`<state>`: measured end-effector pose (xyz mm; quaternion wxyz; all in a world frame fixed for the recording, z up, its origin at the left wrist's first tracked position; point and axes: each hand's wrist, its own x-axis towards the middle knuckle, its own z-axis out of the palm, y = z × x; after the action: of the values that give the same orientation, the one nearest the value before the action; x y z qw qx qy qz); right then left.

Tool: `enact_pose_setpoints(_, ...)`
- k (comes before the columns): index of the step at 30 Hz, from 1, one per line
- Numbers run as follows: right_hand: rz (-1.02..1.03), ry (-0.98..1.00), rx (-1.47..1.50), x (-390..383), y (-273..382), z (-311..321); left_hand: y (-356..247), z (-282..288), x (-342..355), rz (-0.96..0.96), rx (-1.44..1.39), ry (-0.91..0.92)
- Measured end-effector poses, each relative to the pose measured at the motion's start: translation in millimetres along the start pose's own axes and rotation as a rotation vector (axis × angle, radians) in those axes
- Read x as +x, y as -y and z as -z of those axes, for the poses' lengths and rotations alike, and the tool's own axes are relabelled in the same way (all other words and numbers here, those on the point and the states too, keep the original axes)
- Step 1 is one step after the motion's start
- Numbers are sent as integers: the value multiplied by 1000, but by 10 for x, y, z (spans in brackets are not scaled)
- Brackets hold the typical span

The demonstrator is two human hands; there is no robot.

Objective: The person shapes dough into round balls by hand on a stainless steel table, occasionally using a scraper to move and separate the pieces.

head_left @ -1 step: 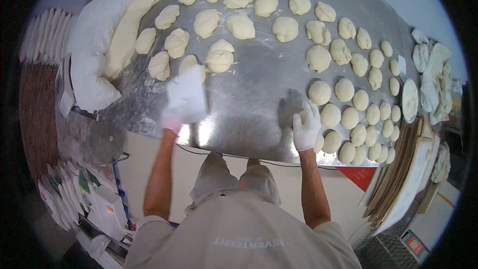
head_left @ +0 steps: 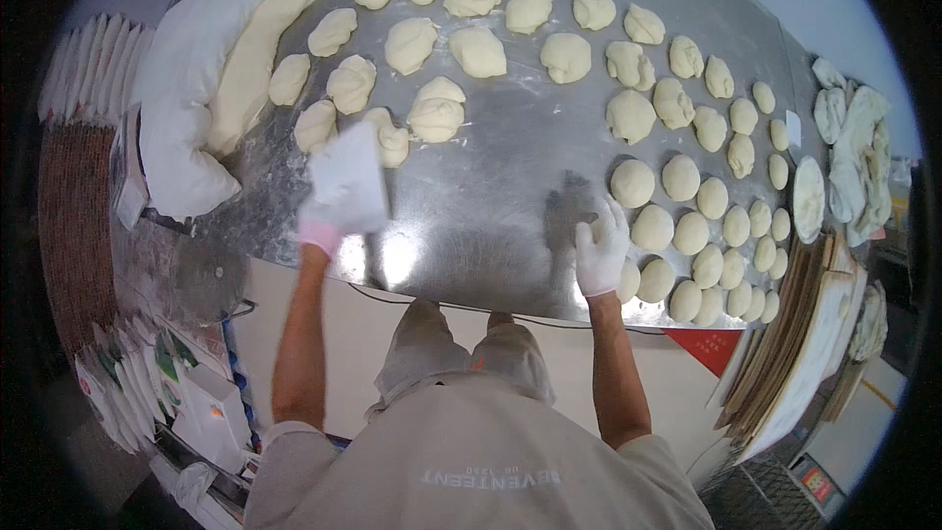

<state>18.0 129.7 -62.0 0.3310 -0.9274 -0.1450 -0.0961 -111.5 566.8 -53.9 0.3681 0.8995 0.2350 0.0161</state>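
My left hand (head_left: 322, 211), in a white glove with a pink cuff, is closed on a flat white dough scraper (head_left: 353, 172), slightly blurred. The scraper's upper edge partly covers a lumpy dough piece (head_left: 392, 142); whether they touch I cannot tell. Another lump (head_left: 315, 126) lies just to its left. At the table's near edge, my white-gloved right hand (head_left: 601, 253) is empty, its thumb apart from the fingers. Smooth round dough balls (head_left: 652, 228) lie right beside it, and one (head_left: 629, 283) is partly hidden behind the hand.
Rough dough lumps (head_left: 480, 51) spread across the far part of the metal table (head_left: 481, 196). A large dough mass (head_left: 260, 59) lies at the left under a white cover (head_left: 186, 108). Stacked boards (head_left: 795, 353) lean at the right, near folded cloths (head_left: 859, 162).
My left hand and the scraper have shifted a little to the left, showing more of the dough piece behind. My right hand stays nearly still beside the dough balls.
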Motion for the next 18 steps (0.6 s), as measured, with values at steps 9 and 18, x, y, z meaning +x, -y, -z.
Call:
enact_pose_setpoints(9, -80, 209, 206, -111, 628, -640, -318, 821, 1314, -37, 268, 226)
enact_pose_setpoints(18, -104, 302, 238, -78, 1067, -1125, -506, 683, 1512, 110, 149, 417)
